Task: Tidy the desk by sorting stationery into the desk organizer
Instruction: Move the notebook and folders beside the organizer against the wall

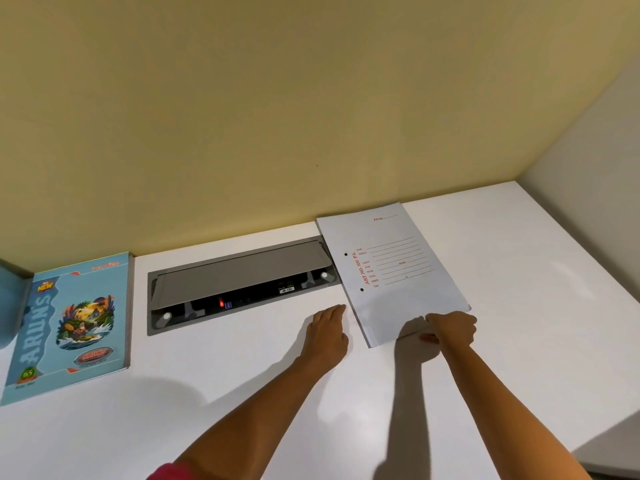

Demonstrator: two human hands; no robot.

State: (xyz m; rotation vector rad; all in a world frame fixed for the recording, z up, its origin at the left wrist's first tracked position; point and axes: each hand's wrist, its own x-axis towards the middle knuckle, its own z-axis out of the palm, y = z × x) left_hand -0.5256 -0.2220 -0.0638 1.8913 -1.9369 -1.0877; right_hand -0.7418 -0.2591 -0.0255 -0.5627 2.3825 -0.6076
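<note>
Right hand grips folder, left hand beside.

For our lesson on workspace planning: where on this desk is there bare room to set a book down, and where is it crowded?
Bare desk lies right of the white folder, and near the front between the blue notebook and the left hand. Crowded: between cable hatch and folder, where the right hand grips the folder's corner.

Head-worn view, down over desk
</note>
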